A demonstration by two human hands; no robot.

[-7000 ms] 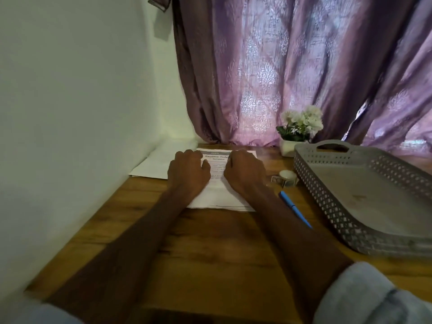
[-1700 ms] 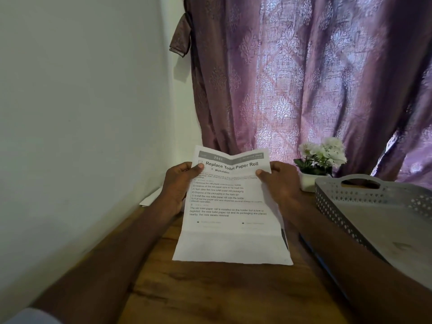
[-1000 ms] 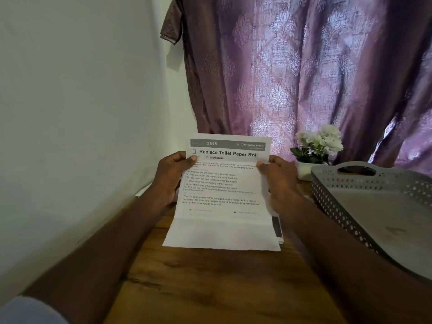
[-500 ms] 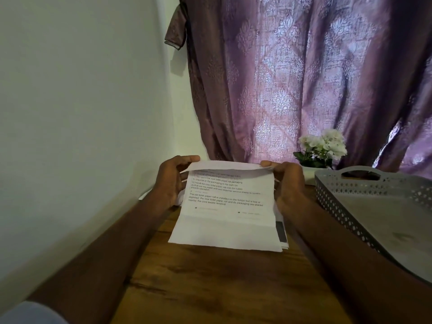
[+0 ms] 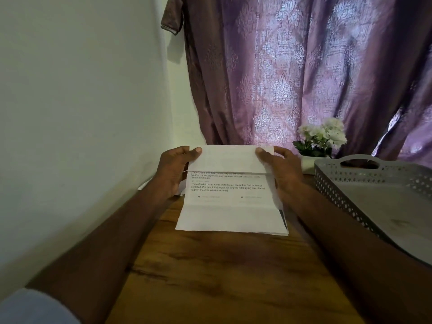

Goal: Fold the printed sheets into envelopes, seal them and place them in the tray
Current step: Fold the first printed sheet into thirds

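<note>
A printed sheet is held upright over the desk, its lower edge resting on or just above the wood, with the top part folded forward and down over the text. The left hand pinches the upper left corner of the fold, thumb in front and the other fingers behind; the right hand pinches the upper right corner in the same way. The flap is not yet creased flat, so the fold could end up skewed if one corner is drawn lower than the other, and since the sheet is held in the air, not pressed on the desk, a soft, crooked crease is likely. A slack pinch could let the flap spring open. More paper is seen just behind the sheet's right edge, and a white sheet lies by the wall, behind the left wrist. The grey tray stands to the right, near the right forearm, with nothing seen inside; a swing of that arm could knock it. A flower pot stands beside the tray before the curtain.
</note>
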